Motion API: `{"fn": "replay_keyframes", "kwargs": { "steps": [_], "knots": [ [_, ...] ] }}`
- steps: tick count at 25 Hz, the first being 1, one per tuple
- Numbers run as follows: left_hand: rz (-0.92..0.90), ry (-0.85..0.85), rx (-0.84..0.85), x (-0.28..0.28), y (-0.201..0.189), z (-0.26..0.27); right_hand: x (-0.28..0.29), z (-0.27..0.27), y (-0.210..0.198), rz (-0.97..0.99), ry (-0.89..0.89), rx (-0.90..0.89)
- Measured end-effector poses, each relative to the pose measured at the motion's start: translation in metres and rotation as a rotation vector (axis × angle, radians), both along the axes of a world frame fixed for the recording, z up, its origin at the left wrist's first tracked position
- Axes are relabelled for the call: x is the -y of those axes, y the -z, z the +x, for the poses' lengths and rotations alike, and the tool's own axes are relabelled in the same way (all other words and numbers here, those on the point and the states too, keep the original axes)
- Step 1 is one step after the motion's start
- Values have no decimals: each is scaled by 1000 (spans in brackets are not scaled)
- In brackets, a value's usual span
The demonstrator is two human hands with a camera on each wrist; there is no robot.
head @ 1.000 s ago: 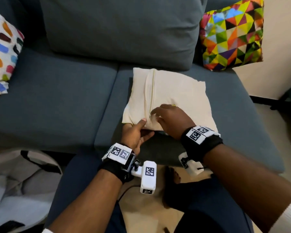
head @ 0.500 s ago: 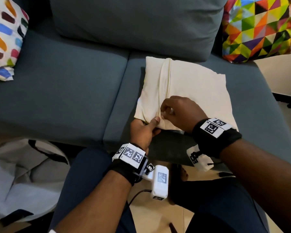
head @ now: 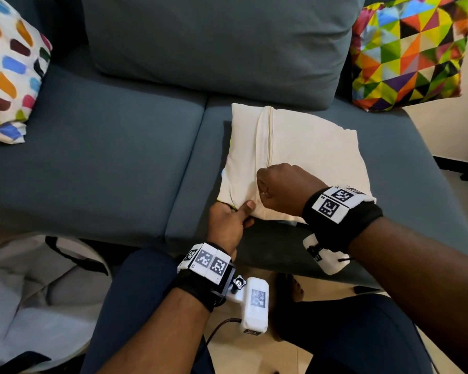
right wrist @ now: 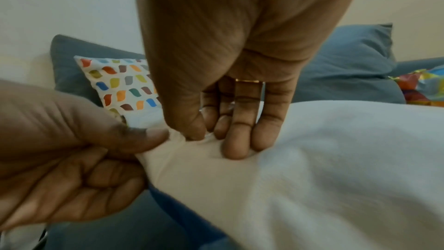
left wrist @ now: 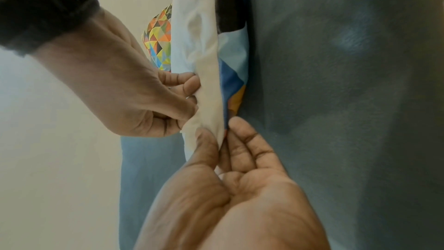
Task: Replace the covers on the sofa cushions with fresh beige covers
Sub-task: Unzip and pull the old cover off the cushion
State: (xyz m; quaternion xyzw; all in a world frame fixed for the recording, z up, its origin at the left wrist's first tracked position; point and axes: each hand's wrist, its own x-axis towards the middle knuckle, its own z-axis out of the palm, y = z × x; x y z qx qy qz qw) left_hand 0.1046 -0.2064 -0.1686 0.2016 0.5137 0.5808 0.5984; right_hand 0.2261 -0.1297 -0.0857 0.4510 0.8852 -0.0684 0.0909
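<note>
Left hand (head: 229, 225) is pinching the near corner of the beige cover (head: 303, 157) between thumb and fingers. Right hand (head: 284, 190) sits just above it, fingers curled in and gripping the fabric right by the zipper seam (head: 268, 141), other fingertips (right wrist: 236, 147) pressing down. The covered cushion lies flat on the blue sofa seat (head: 106, 147), and a bit of the patterned old cover (left wrist: 234, 75) peeks out at the edge. Triangle-print cushion (head: 411, 49) leans at the back right, spotted one (head: 8, 71) far left.
</note>
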Motion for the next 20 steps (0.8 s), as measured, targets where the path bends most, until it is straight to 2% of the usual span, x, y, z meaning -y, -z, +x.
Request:
{"fn": "replay_keyframes", "kwargs": {
  "steps": [3, 8, 11, 14, 15, 16, 17, 19, 20],
  "knots": [
    [1, 11, -23, 0, 1, 2, 2, -7, 2, 55, 11, 102],
    [-9, -16, -50, 1, -1, 5, -18, -12, -9, 159, 104, 169],
    [-35, -4, -92, 1, 0, 0, -36, -2, -16, 186, 187, 99],
    [-99, -133, -87, -4, -8, -10, -36, 7, -12, 70, 61, -36],
    [-87, -205, -182, -5, -12, -15, -33, 8, -11, 17, -15, -20],
    [-35, -261, -391, -6, -17, -19, -28, 10, -11, -19, -82, 19],
    [52, -273, -691, -6, -20, -22, -25, 12, -11, -25, -131, 66],
    [228, -132, -1276, -2, -28, -17, -22, 14, -13, 38, -196, 132],
    [275, -5, -1437, 1, -33, -10, -22, 14, -15, 75, -225, 167]
  ]
}}
